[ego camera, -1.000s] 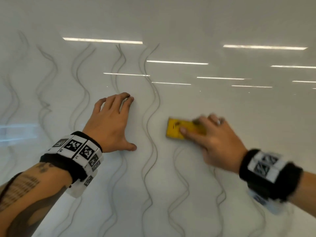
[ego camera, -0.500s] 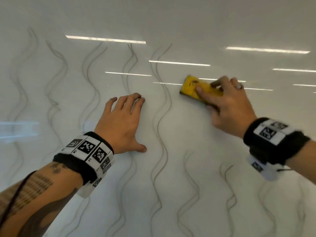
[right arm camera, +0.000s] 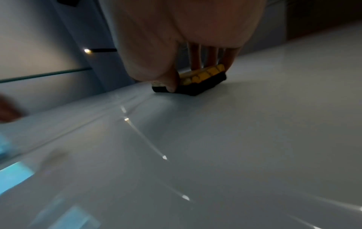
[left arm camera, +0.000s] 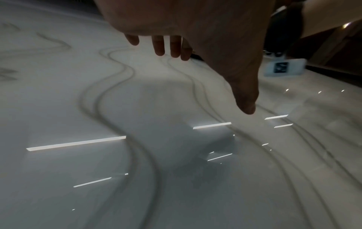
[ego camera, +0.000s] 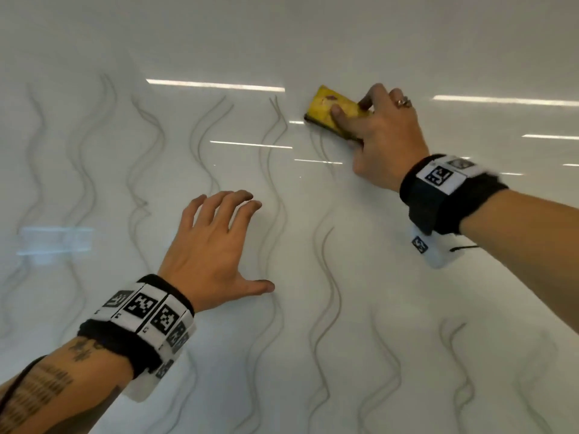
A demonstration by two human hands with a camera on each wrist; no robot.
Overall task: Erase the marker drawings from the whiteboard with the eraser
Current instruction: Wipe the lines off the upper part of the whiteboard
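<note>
My left hand [ego camera: 210,252] lies flat on the glossy white whiteboard [ego camera: 407,308]. At its one o'clock, well apart, my right hand [ego camera: 385,136] presses the yellow block eraser [ego camera: 326,112] onto the board, among wavy grey marker lines [ego camera: 275,189].

whiteboard [ego camera: 407,302] glossy, smooth, mirror-like; eraser [ego camera: 329,112] yellow top scuffed, black matt pad beneath.

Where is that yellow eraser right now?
In the head view, the yellow eraser sits upper right on the whiteboard, gripped by the right hand, just right of a wavy marker line.
</note>
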